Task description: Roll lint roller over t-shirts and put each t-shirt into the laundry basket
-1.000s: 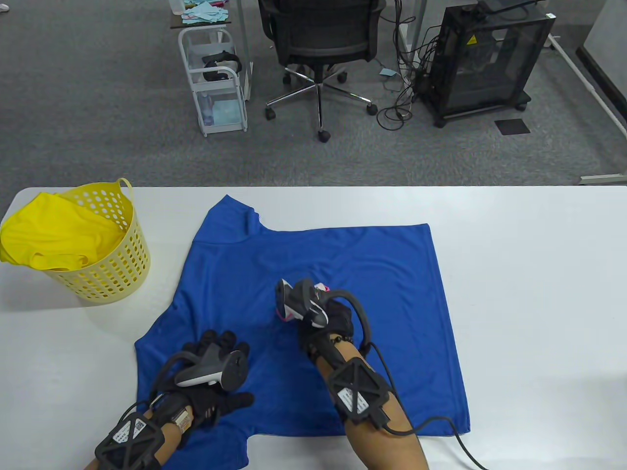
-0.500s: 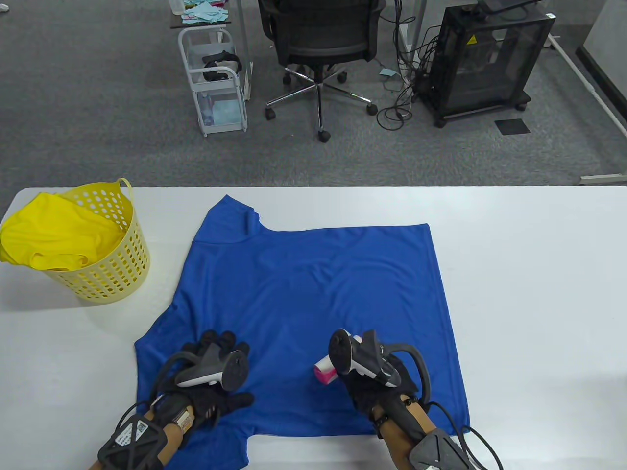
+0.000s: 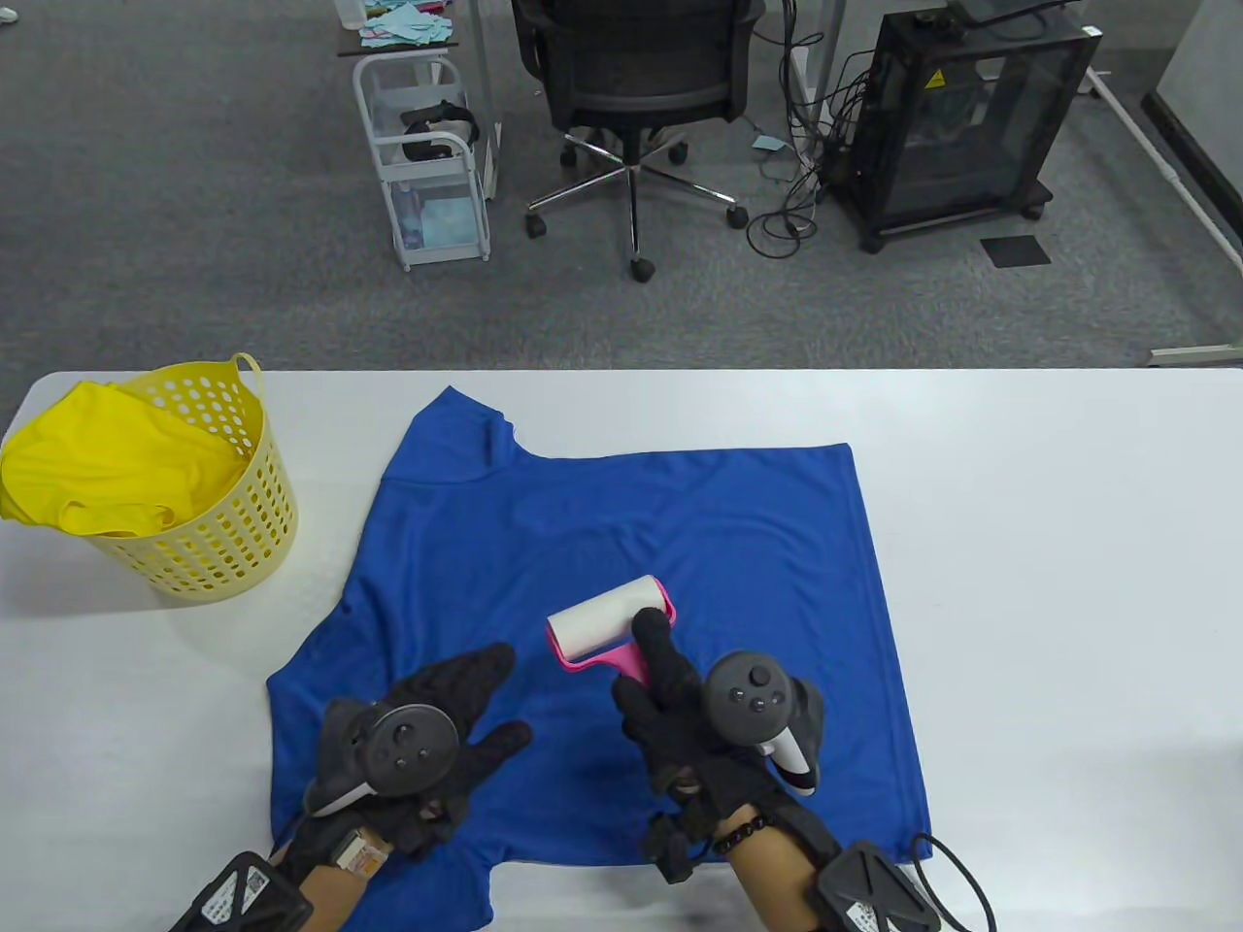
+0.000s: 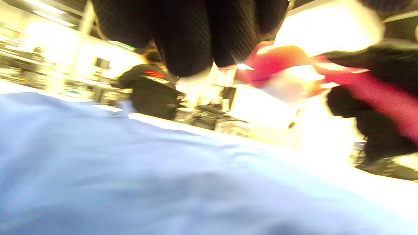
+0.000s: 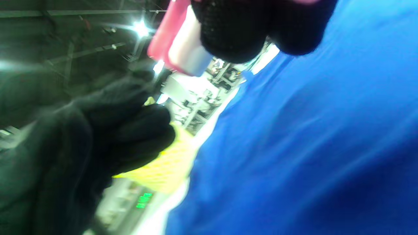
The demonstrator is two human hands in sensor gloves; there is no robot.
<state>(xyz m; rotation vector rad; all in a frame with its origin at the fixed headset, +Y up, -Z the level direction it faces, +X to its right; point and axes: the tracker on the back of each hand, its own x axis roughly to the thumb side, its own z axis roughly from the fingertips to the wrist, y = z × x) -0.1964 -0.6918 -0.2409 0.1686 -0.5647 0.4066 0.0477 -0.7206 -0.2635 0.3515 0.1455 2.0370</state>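
A blue t-shirt lies spread flat on the white table. My right hand grips the pink handle of the lint roller, index finger stretched along it. The white roll points away from me over the shirt's middle; I cannot tell whether it touches the cloth. My left hand is palm down with straight fingers over the shirt's near left part, holding nothing. In the right wrist view the roller sits at the top above the blue shirt. The left wrist view is blurred, with the pink roller at the right.
A yellow perforated laundry basket stands at the table's left end with a yellow t-shirt in it, spilling over the rim. Bare table stretches right of the blue shirt. Beyond the far edge are an office chair and a white trolley.
My right hand drew the roller back toward me, then turned palm down and moved it forward to the shirt's middle. My left hand flattened, its fingers stretched out.
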